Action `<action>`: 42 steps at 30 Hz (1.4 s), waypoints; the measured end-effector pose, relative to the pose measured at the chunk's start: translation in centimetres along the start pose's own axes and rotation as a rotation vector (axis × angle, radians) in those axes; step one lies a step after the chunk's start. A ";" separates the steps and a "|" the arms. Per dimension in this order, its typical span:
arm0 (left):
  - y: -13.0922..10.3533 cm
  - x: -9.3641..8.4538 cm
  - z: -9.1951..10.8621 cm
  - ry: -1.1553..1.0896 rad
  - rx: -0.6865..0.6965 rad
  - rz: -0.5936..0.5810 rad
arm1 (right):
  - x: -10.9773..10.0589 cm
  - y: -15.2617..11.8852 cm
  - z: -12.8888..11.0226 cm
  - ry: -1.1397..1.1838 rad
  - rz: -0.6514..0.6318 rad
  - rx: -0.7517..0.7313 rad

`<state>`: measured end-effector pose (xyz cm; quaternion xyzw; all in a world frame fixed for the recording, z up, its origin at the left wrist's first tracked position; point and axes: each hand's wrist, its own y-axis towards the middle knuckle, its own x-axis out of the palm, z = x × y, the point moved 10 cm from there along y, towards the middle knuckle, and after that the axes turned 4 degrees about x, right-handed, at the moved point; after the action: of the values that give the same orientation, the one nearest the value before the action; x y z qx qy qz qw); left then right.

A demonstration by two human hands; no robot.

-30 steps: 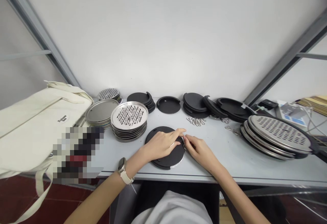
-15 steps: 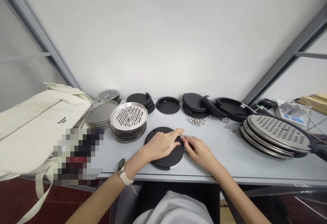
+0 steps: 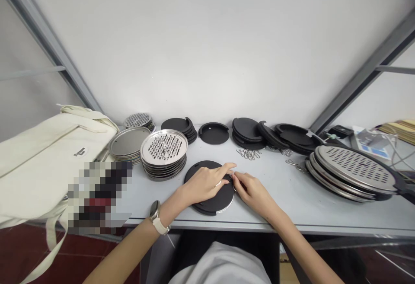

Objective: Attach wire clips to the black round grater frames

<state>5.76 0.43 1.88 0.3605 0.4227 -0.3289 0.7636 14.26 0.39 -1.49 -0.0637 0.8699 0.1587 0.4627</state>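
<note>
Just in front of me, a round black disc (image 3: 207, 208) lies on the table, with a thin shiny metal rim showing at its lower right. My left hand (image 3: 205, 183) rests over the disc, index finger and thumb stretched apart toward its right edge. At that edge my right hand (image 3: 249, 189) pinches a small metal wire clip (image 3: 231, 175), mostly hidden by the fingertips. Several similar wire clips (image 3: 249, 154) lie in a loose pile behind my hands. To the left of the disc stands a stack of round metal grater plates (image 3: 164, 148).
Plain metal discs (image 3: 129, 142) and more grater plates (image 3: 138, 119) stand at the left, beside a cream cloth bag (image 3: 48, 158). Black discs (image 3: 177, 125) and black rimmed holders (image 3: 247, 128) line the wall. On the right lies a stack of perforated plates (image 3: 356, 167) with a black handle.
Both hands stay at the disc's right edge in nearly the same pose. The fingertips have shifted very slightly around the wire clip.
</note>
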 end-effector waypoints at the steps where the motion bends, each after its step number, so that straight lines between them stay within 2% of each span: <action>1: 0.0 0.0 0.0 0.001 -0.001 0.002 | 0.0 0.0 0.0 -0.002 0.000 0.002; 27: 0.0 0.0 -0.1 0.051 -0.018 -0.012 | -0.1 0.0 1.5 0.231 0.002 0.163; 32: -0.2 -0.8 -0.8 0.217 -0.139 0.073 | -0.5 0.1 1.5 0.218 0.042 0.164; 35: -0.2 -0.7 -1.1 0.280 -0.184 0.063 | -0.4 0.1 1.5 0.220 0.045 0.161; 42: -0.1 -0.3 -0.4 0.267 -0.087 0.013 | -0.5 0.0 1.2 0.203 0.052 0.143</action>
<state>5.38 0.77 1.94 0.3706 0.5321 -0.2545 0.7175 15.51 0.73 -1.67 -0.0235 0.9226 0.1008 0.3716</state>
